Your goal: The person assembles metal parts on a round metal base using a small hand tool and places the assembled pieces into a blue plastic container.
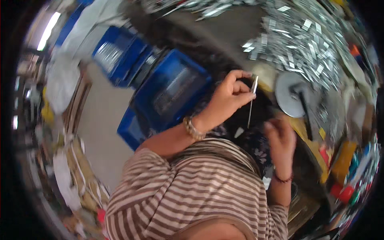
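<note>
My left hand (231, 95), with a beaded bracelet at the wrist, is raised and pinches a small flat shiny metal piece (255, 84) between thumb and fingers. A thin pale strip or wire (249, 112) hangs down from that piece. My right hand (281, 138), with a red thread band at the wrist, is blurred just right of the strip's lower end, fingers curled. Whether it holds anything is unclear. My striped shirt (192, 188) fills the lower middle of the view.
A heap of several small shiny metal pieces (304, 44) covers the work surface at upper right. A round grey disc with a dark handle (289, 94) lies beside my hands. Blue plastic crates (172, 90) stand on the left, above a pale floor. Colourful clutter lines the right edge.
</note>
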The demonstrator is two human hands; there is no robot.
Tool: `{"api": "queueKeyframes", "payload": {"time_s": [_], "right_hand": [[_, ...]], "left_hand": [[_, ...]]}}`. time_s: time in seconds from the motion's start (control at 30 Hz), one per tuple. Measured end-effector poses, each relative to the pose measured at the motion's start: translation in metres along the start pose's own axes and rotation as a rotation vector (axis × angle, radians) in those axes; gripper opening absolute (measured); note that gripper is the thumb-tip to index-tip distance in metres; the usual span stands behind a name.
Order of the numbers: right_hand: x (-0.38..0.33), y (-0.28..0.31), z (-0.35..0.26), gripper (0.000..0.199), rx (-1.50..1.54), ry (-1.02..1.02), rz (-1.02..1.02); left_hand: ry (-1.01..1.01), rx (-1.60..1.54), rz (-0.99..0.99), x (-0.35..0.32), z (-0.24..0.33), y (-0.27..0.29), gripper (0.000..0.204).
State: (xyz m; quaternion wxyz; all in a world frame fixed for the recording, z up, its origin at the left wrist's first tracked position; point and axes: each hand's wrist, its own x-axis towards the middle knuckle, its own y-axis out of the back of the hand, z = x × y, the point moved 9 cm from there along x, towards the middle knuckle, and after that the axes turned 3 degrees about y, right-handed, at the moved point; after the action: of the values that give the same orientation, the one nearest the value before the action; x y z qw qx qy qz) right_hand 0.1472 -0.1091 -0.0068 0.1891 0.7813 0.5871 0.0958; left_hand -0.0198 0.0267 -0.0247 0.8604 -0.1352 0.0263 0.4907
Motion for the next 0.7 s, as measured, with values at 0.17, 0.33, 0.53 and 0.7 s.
{"api": "queueKeyframes", "payload": {"time_s": [0.17, 0.33, 0.53, 0.7], "right_hand": [[0.012, 0.068, 0.017, 0.035, 0.206, 0.1, 0.245], [0.019, 0.08, 0.044, 0.038, 0.146, -0.025, 0.312], [0.025, 0.075, 0.045, 0.039, 0.233, -0.036, 0.381], [0.019, 0.084, 0.047, 0.038, 0.097, -0.021, 0.377]], "left_hand": [[0.066, 0.234, 0.395, -0.039, -0.016, 0.185, 0.052], [0.411, 0.422, 0.755, -0.105, -0.127, 0.392, 0.031], [0.804, 1.587, 0.394, -0.125, -0.217, 0.501, 0.027], [0.97, 1.662, 0.24, -0.09, -0.237, 0.46, 0.027]]}}
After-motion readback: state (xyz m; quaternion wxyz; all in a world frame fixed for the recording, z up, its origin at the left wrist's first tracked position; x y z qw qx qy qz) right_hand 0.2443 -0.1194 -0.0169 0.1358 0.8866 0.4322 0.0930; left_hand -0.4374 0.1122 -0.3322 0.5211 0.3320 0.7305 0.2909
